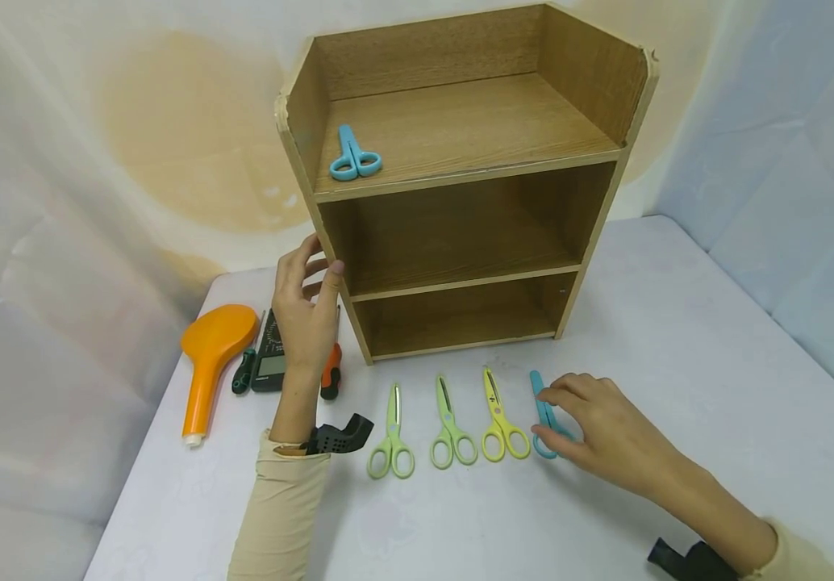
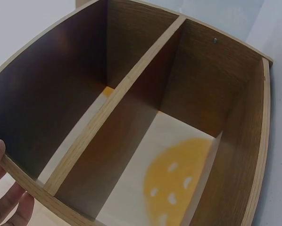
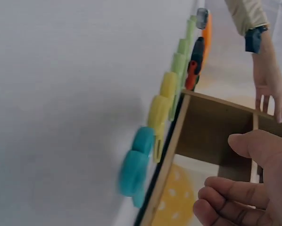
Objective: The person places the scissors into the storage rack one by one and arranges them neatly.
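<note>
My left hand [image 1: 306,319] grips the left side panel of a small wooden shelf [image 1: 453,177], thumb at the front edge and fingers on the outer side. In the left wrist view, its fingers [image 2: 11,200] show at that edge. My right hand [image 1: 602,432] hovers by the blue scissors [image 1: 544,407], partly covering them in the head view; thumb and fingers are apart with nothing between them. The right wrist view shows a gap between this hand [image 3: 254,183] and the blue scissors [image 3: 134,172]. To their left lie yellow scissors [image 1: 498,415] and two green pairs, one green pair [image 1: 449,424] nearer.
Another blue pair of scissors [image 1: 352,153] lies on the shelf's top level. Left of the shelf are an orange paddle-shaped object [image 1: 214,355], a dark-handled screwdriver [image 1: 243,371], a black multimeter [image 1: 269,359] and an orange-and-black handle [image 1: 331,373]. Pale fabric walls surround the white table [image 1: 460,532].
</note>
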`<state>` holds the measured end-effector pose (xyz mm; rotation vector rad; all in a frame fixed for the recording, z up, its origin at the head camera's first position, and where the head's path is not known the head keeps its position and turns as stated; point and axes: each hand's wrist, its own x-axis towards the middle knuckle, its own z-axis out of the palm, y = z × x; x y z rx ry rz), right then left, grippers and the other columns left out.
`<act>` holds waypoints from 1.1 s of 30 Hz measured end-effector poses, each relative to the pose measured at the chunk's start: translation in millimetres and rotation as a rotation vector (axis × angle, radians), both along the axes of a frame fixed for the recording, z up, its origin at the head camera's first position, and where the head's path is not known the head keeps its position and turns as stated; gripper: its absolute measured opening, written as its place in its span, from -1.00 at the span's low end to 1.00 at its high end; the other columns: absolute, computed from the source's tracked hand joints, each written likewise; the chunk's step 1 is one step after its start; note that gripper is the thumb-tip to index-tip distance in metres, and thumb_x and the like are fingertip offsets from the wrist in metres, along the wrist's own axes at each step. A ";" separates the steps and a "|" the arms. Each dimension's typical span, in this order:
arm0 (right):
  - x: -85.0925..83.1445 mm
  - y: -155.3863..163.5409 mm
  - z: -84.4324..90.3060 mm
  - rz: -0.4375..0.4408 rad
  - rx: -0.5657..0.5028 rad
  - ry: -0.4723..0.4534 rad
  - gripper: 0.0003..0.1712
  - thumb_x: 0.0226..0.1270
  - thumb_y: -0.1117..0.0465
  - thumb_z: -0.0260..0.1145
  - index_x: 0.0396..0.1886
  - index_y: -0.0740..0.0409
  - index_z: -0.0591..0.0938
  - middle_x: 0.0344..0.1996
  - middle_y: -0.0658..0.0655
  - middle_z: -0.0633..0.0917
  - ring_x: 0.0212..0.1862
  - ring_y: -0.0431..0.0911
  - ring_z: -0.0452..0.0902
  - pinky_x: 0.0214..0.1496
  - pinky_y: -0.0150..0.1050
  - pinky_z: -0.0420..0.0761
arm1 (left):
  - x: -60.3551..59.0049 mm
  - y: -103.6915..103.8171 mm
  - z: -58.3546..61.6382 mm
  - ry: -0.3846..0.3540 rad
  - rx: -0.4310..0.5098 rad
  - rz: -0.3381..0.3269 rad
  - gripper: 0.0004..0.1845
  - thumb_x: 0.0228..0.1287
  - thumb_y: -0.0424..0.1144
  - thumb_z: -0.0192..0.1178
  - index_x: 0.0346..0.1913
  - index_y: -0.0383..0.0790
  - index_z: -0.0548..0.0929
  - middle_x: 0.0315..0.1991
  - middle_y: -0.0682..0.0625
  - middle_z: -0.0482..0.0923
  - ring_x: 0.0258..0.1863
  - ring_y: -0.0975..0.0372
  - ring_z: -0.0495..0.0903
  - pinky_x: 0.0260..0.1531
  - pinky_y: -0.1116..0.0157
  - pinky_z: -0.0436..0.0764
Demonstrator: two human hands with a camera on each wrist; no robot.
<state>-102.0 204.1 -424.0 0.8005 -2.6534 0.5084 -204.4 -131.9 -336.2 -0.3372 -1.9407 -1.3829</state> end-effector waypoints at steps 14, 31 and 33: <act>7.6 13.1 -25.9 -0.095 0.128 -0.122 -0.34 -0.02 -0.17 0.60 -0.11 0.26 0.74 -0.18 0.10 0.64 -0.19 -0.06 0.56 -0.17 -0.09 0.58 | -0.9 1.2 -0.2 -0.007 0.002 0.008 -0.53 0.42 -0.41 0.20 0.33 -0.46 0.46 0.14 -0.34 0.46 0.06 -0.09 0.59 0.00 -0.03 0.59; 8.4 14.2 -41.3 -0.088 0.063 -0.068 -0.56 -0.13 -0.04 0.65 -0.38 0.18 0.75 -0.38 -0.09 0.56 -0.33 -0.19 0.44 -0.22 -0.13 0.58 | -1.5 -1.0 -3.3 0.011 0.006 0.003 -0.54 0.41 -0.42 0.21 0.32 -0.43 0.48 0.13 -0.32 0.48 0.05 -0.09 0.59 -0.04 -0.07 0.60; 8.5 14.4 -40.0 -0.082 0.036 -0.053 -0.58 -0.14 -0.02 0.65 -0.38 0.17 0.75 -0.37 -0.10 0.57 -0.32 -0.19 0.46 -0.23 -0.14 0.60 | -2.6 -1.1 -3.2 0.000 0.002 0.011 -0.54 0.41 -0.41 0.20 0.33 -0.41 0.48 0.14 -0.29 0.48 0.06 -0.08 0.59 -0.02 -0.05 0.60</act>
